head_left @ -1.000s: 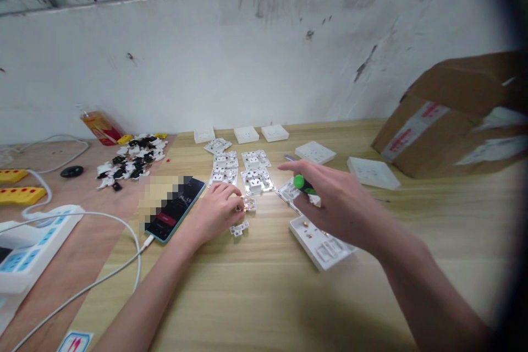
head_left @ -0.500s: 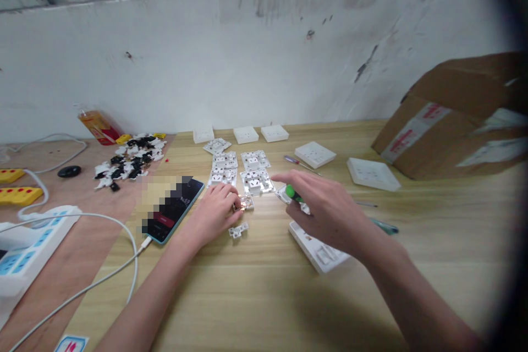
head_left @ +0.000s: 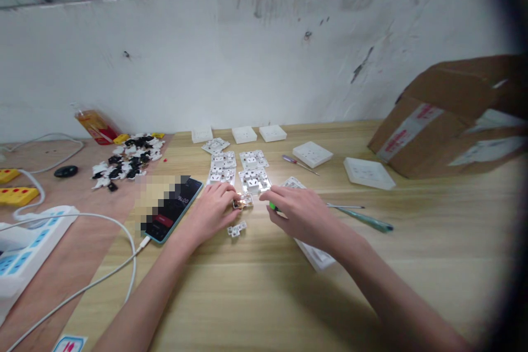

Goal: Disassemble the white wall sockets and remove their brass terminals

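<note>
My left hand point(head_left: 210, 206) is closed around the edge of a small white socket module with coppery metal parts point(head_left: 244, 202), its fingertips resting on it at the table. Just in front of that lies a loose white plastic piece point(head_left: 236, 229). My right hand point(head_left: 301, 212) is curled round a screwdriver whose green handle end point(head_left: 273, 206) shows at the fingertips. A thin metal shaft point(head_left: 348, 207) sticks out to the right behind this hand and seems to belong to it. Beneath the right hand lies a white socket panel point(head_left: 317, 256), partly hidden.
Opened socket panels point(head_left: 254, 180) stand behind my hands, with white covers point(head_left: 312, 154) further back. A phone point(head_left: 175, 212) charges at left. A teal screwdriver point(head_left: 367, 220), a purple-handled screwdriver point(head_left: 299, 164), a cardboard box point(head_left: 445, 121) and a pile of black and white parts point(head_left: 130, 159) lie around.
My right hand has moved left and slightly down with the screwdriver, closer to the socket module. My left hand has stayed on the module.
</note>
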`<state>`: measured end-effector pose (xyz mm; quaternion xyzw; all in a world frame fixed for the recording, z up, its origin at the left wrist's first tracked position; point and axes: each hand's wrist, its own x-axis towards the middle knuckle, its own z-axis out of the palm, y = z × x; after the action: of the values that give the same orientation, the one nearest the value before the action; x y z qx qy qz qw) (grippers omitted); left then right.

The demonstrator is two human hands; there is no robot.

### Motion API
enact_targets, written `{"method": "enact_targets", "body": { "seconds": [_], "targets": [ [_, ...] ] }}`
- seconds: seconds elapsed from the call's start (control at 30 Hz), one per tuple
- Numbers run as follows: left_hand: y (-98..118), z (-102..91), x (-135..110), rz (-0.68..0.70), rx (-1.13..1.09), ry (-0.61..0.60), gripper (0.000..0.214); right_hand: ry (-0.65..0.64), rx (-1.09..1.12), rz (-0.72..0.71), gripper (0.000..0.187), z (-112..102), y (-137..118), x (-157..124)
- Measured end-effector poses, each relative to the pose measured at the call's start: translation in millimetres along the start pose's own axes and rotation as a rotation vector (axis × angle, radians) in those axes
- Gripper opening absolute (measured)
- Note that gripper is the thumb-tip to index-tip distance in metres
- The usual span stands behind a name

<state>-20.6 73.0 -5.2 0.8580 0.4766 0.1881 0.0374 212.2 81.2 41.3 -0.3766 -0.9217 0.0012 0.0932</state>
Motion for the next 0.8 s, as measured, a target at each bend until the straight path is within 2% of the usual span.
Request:
{"method": "enact_targets", "body": {
  "seconds": [0.2, 0.37, 0.53, 0.8],
  "targets": [
    [-2, 2.1, 0, 0.025, 0.070, 0.020, 0.006, -0.022, -0.053, 0.020, 0.015, 6, 1, 2],
    [2, 4.1, 2, 0.061, 0.091, 0.028, 0.004, -0.073, -0.115, 0.013, 0.013, 21, -1, 14],
    [7, 4.3, 1, 0.071, 0.080, 0.018, 0.003, -0.070, -0.129, -0.011, 0.013, 33, -4, 25],
    [7, 3.5, -2, 0.132, 0.095, 0.096, 0.004, -0.029, -0.115, -0.028, 0.016, 33, -2, 22]
  ]
}}
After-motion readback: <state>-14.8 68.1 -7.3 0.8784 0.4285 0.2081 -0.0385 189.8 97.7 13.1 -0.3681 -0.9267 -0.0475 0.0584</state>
